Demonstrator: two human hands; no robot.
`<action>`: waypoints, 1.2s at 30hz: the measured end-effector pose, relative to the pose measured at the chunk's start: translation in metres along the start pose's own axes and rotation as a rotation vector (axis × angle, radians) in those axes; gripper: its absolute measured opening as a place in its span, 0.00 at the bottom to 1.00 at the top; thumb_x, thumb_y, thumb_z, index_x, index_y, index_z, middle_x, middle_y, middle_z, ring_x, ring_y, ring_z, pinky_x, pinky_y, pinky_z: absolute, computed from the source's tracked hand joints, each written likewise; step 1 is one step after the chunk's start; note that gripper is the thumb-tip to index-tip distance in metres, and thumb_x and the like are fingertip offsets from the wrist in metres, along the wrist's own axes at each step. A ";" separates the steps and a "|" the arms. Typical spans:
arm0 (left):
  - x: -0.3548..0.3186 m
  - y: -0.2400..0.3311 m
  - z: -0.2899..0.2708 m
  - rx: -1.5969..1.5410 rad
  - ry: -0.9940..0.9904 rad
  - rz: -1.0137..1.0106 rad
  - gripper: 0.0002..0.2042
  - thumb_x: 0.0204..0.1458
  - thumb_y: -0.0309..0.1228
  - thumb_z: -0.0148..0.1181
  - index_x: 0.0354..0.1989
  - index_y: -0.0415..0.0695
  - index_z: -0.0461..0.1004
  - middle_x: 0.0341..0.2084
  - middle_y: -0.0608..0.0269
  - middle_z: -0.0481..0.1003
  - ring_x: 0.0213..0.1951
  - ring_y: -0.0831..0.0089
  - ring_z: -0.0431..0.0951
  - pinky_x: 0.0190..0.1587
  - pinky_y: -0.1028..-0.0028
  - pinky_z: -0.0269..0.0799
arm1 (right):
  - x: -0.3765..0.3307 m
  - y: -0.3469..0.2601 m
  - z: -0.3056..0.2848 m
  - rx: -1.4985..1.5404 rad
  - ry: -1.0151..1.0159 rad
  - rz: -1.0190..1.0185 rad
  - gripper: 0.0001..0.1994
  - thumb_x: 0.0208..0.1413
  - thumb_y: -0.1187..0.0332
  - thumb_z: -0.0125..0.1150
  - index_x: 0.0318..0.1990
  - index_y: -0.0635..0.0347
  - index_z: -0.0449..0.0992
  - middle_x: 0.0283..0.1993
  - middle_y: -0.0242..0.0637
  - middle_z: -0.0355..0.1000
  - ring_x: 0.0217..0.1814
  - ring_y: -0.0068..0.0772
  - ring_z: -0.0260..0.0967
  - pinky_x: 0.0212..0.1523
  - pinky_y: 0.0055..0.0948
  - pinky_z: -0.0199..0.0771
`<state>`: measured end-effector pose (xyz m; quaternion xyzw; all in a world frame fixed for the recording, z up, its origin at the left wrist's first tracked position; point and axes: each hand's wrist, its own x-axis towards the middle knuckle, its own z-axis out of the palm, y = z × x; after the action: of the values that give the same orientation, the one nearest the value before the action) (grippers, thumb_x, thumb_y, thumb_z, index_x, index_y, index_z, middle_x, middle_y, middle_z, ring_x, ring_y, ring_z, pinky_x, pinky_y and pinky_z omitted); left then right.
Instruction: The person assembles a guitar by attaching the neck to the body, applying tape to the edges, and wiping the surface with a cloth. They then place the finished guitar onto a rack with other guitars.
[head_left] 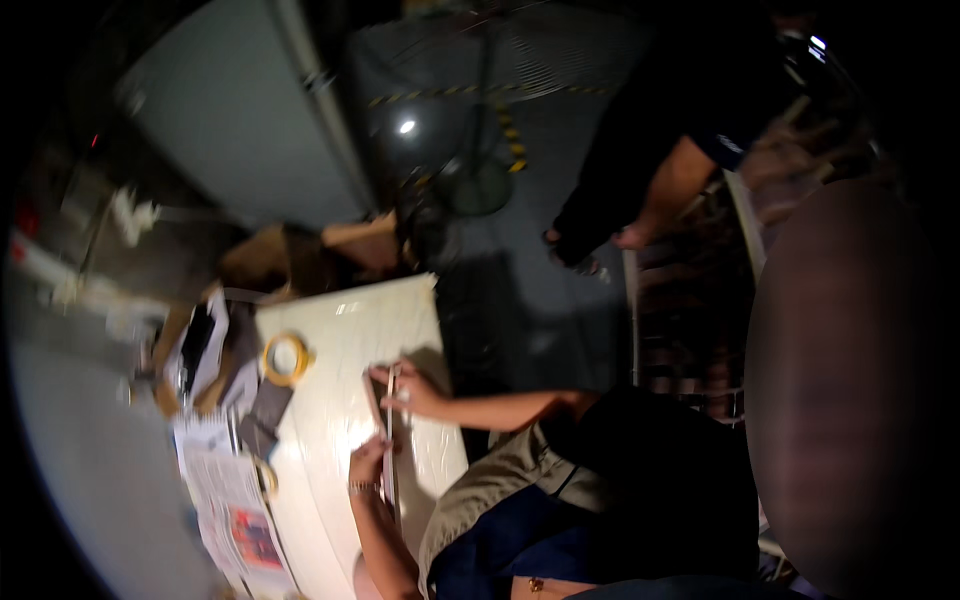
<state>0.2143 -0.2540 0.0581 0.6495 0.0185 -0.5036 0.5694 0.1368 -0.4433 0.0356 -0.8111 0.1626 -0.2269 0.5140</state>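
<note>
So you've got a long thin strip (389,428) over the table (340,322), towards its right side, and both hands are on it. Your left hand (370,461) grips it nearer you, your right hand (408,391) has its fingers around it near the far end. Two holds spaced along the length like that probably stop it twisting or sliding, though it's too blurry to tell whether it rests on the table or hangs just above. Your tape roll (271,367) lies flat left of your right hand, and a second roll (271,480) sits by the papers (240,525) along the left edge, next to a grey pad (266,416). I'd guess stuff is kept over there so the middle stays free but everything's within reach. Container-wise, there's a brown box (365,240) past the far edge, can't see what's in it. Off to your right, another person's hand (632,237) is by a rack (743,218) loaded with brownish pieces, way too dark to say what they are.
</note>
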 end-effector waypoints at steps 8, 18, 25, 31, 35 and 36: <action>-0.008 0.009 -0.001 -0.030 -0.128 0.004 0.17 0.41 0.26 0.59 0.40 0.31 0.73 0.27 0.58 0.76 0.28 0.69 0.75 0.32 0.75 0.71 | -0.016 0.043 -0.095 0.661 0.526 0.524 0.27 0.44 0.73 0.65 0.55 0.60 0.66 0.27 0.26 0.69 0.25 0.14 0.62 0.27 0.17 0.66; -0.074 -0.026 0.034 1.358 0.520 0.521 0.23 0.37 0.46 0.65 0.33 0.38 0.75 0.25 0.59 0.75 0.26 0.72 0.75 0.34 0.71 0.68 | 0.021 0.042 -0.113 -0.468 -0.154 0.017 0.10 0.33 0.64 0.67 0.21 0.60 0.75 0.47 0.41 0.66 0.45 0.44 0.60 0.45 0.38 0.62; -0.086 -0.019 0.047 1.429 0.553 0.508 0.22 0.36 0.47 0.65 0.32 0.39 0.75 0.24 0.59 0.74 0.27 0.72 0.74 0.35 0.70 0.67 | 0.064 -0.015 -0.050 -0.841 -0.570 -0.003 0.28 0.32 0.58 0.69 0.43 0.62 0.68 0.47 0.38 0.65 0.50 0.38 0.58 0.51 0.42 0.58; -0.094 -0.018 0.045 1.443 0.577 0.504 0.22 0.36 0.47 0.65 0.31 0.40 0.75 0.24 0.60 0.74 0.27 0.71 0.74 0.37 0.70 0.66 | 0.034 -0.049 -0.026 -0.485 -0.604 -0.264 0.40 0.29 0.50 0.70 0.52 0.61 0.64 0.59 0.46 0.55 0.62 0.44 0.49 0.62 0.50 0.43; -0.099 -0.021 0.042 1.447 0.567 0.503 0.22 0.36 0.47 0.64 0.31 0.40 0.74 0.24 0.60 0.74 0.27 0.71 0.74 0.37 0.69 0.66 | -0.021 -0.032 0.015 -0.205 -0.855 -0.626 0.44 0.29 0.52 0.68 0.58 0.58 0.57 0.58 0.44 0.55 0.66 0.48 0.42 0.65 0.56 0.30; -0.102 -0.023 0.040 1.446 0.575 0.497 0.22 0.35 0.47 0.64 0.31 0.40 0.74 0.23 0.60 0.74 0.27 0.71 0.74 0.37 0.69 0.66 | -0.033 -0.030 0.024 -0.192 -0.819 -0.692 0.40 0.32 0.54 0.66 0.57 0.57 0.58 0.55 0.43 0.57 0.64 0.47 0.44 0.64 0.56 0.32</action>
<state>0.1249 -0.2203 0.1169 0.9454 -0.3100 -0.0637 0.0776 0.1230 -0.3961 0.0474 -0.8825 -0.3077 -0.0324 0.3543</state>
